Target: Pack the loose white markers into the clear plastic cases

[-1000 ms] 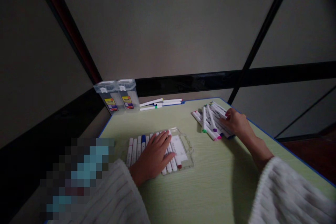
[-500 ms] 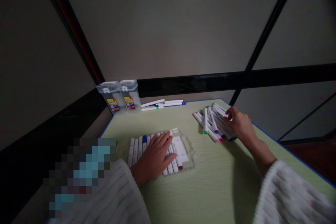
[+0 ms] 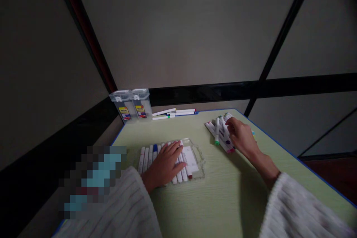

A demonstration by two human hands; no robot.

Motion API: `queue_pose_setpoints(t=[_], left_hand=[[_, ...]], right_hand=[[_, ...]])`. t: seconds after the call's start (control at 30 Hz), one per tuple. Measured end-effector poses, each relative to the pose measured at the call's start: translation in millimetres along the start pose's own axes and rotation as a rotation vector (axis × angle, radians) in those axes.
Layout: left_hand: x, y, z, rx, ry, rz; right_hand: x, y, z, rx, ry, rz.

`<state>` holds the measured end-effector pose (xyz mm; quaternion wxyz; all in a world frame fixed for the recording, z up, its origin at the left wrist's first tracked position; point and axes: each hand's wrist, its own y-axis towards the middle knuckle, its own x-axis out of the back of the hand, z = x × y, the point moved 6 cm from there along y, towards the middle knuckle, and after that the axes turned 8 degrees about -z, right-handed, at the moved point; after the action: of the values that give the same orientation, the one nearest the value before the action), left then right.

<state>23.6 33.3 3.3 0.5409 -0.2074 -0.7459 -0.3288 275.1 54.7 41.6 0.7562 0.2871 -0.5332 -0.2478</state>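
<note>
A clear plastic tray (image 3: 201, 161) lies on the table with a row of white markers (image 3: 146, 158) in it, one with a blue cap. Across the row rests my left hand (image 3: 166, 161), palm down, its fingers stretched out over the markers. To the right is a loose pile of white markers (image 3: 217, 130) with green, purple and pink ends. My right hand (image 3: 242, 135) is over the pile's right side, its fingers curled in a pinch on a marker, mostly hidden by the hand. A light-blue end shows just beyond the knuckles.
Two clear lidded cases (image 3: 141, 104) with yellow labels stand at the back left corner. Beside them several white markers (image 3: 181, 112) lie along the table's back edge. A grey panelled wall (image 3: 178, 37) rises behind the table (image 3: 195, 208). A pixelated patch covers the left edge.
My right hand has moved left over the pile and now covers more of the markers. My left hand keeps its place on the tray's markers. The view has shifted slightly.
</note>
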Motion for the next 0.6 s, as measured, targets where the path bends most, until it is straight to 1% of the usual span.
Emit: queue_pose_setpoints(t=[0.17, 0.23, 0.3, 0.37, 0.43, 0.5, 0.6], left_hand=[[2.9, 3, 1, 0.030, -0.020, 0.024], [8.5, 5, 4, 0.050, -0.021, 0.005], [16.7, 8, 11, 0.095, -0.009, -0.031], [25.8, 12, 23, 0.157, 0.019, -0.085], [33.6, 18, 39, 0.230, 0.056, -0.153], [38.9, 24, 62, 0.390, 0.105, -0.236], [35.0, 38, 89, 0.508, 0.142, -0.275]], right_hand=[[-3, -7, 34, 0.114, 0.076, 0.077], [-3, -10, 45, 0.131, 0.102, 0.106], [-4, -13, 55, 0.155, 0.115, 0.133], [-6, -16, 62, 0.174, 0.128, 0.159], [-8, -19, 67, 0.194, 0.144, 0.183], [-9, -21, 72, 0.214, 0.161, 0.198], [-8, -23, 80, 0.243, 0.171, 0.212]])
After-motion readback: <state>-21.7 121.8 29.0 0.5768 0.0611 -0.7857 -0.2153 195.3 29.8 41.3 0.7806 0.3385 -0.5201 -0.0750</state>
